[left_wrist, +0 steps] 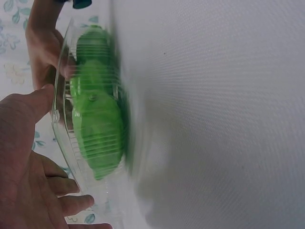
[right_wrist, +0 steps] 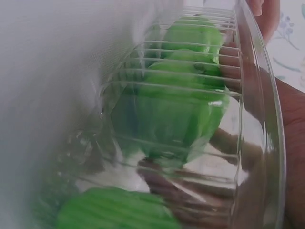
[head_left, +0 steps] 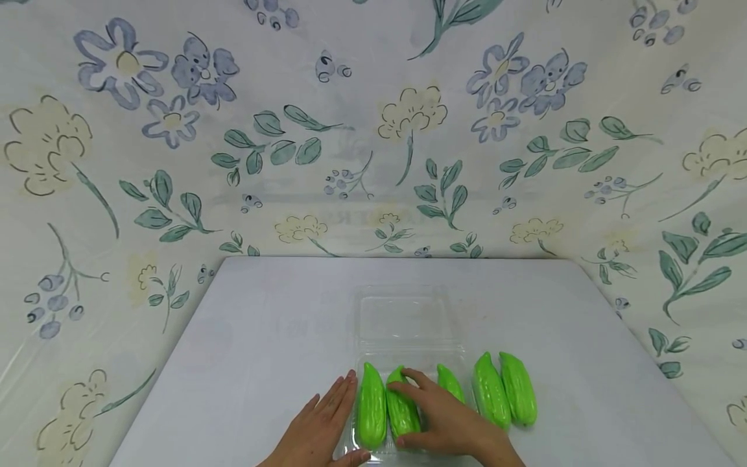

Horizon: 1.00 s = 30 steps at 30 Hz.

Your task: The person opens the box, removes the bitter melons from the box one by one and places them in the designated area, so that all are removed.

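A clear plastic clamshell box (head_left: 428,360) lies with its lid (head_left: 403,318) folded back. Inside, one bright green bitter gourd (head_left: 371,407) lies along the left wall. Beside it is a second gourd (head_left: 403,408), which my right hand (head_left: 446,415) holds lengthwise, fingers at its far tip and thumb at the near end. A third gourd (head_left: 449,381) shows in the box, partly hidden behind that hand. My left hand (head_left: 318,421) lies along the box's left side with straight fingers; in the left wrist view its thumb (left_wrist: 40,100) touches the rim.
Two more green gourds, one (head_left: 491,390) next to the other (head_left: 518,389), lie side by side on the white table (head_left: 262,324) right of the box. A flower-patterned cloth (head_left: 373,130) rises behind the table's far edge and along both sides.
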Each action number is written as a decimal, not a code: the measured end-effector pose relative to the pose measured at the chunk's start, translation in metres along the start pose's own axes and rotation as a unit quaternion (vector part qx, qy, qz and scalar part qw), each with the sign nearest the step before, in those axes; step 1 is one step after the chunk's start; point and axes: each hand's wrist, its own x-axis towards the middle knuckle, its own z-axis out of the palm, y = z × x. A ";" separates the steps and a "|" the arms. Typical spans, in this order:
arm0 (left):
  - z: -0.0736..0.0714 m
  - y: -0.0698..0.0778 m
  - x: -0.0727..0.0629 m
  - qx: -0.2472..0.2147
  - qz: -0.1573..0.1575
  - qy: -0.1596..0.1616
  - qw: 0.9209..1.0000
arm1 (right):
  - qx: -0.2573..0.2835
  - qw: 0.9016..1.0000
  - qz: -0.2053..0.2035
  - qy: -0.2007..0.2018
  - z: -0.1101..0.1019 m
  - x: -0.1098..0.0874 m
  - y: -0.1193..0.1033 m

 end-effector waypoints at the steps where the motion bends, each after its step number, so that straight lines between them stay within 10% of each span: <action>1: 0.000 0.000 0.000 0.001 0.001 0.001 1.000 | -0.002 1.000 0.000 0.000 0.001 0.001 0.000; 30: -0.002 0.001 0.001 -0.015 -0.012 -0.014 1.000 | -0.012 1.000 -0.002 0.026 -0.010 -0.001 -0.003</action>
